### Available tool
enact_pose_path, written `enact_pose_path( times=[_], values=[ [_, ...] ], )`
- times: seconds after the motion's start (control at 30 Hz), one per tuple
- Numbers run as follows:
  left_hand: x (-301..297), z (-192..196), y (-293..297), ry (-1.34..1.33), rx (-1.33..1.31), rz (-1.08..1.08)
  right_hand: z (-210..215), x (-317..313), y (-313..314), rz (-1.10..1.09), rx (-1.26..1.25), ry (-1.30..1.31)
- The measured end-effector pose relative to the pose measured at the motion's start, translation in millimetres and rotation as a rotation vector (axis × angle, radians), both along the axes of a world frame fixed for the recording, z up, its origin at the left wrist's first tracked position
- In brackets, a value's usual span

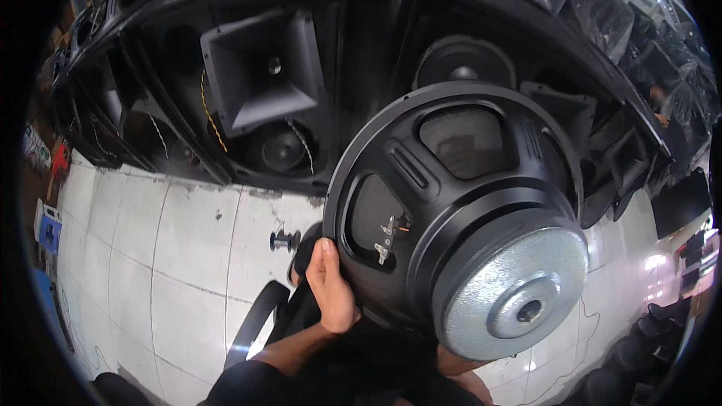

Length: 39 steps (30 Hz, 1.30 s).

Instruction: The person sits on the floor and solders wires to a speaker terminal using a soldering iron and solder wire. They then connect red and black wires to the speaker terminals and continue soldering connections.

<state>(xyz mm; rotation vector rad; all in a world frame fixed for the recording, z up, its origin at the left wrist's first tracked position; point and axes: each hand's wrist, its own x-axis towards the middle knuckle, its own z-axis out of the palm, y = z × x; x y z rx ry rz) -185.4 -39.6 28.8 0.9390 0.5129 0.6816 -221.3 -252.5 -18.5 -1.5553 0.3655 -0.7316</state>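
Observation:
A large black loudspeaker driver (470,199) fills the middle right, tilted, its basket frame and round silver magnet (519,293) facing me. Along its left rim my left hand (331,293) is closed, with the thumb on the edge and the other fingers mostly hidden. Two metal terminals (387,240) show in the frame's left window. Low behind the magnet, a part of my right hand (457,363) is visible; its fingers are hidden, so its grip does not show.
Black speaker cabinets stand in a curved row ahead, one with a square horn (263,71) and loose yellow wire (210,113). A small spool (284,240) rests on the white tiled floor (188,256). Clear plastic wrap (602,15) covers things at right; round black parts (632,361) lie lower right.

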Motion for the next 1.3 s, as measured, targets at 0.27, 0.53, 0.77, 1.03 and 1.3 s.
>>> enact_pose_path(
  times=[0.27, 0.53, 0.77, 1.03, 1.3],
  values=[
    [-26.8, -62.8, 11.2, 0.234, 0.076, -0.022, -117.8, -49.5, -11.2, -0.231, -0.385, 0.085],
    [-11.0, -87.2, 25.1, 0.317, 0.131, -0.047, -69.7, -24.9, 18.6, 0.154, -0.222, 0.220],
    [5.3, -108.9, 45.4, 0.431, 0.142, -0.084, -19.3, -4.6, 30.6, 0.752, -0.441, 0.162],
    [8.7, -133.5, 41.1, 0.504, 0.168, -0.080, 32.3, 25.2, -78.4, 0.870, -0.849, 0.208],
    [11.9, -121.1, 38.1, 0.425, 0.241, 0.010, 15.9, 210.7, -102.7, 0.435, -0.743, 0.250]
  ],
)
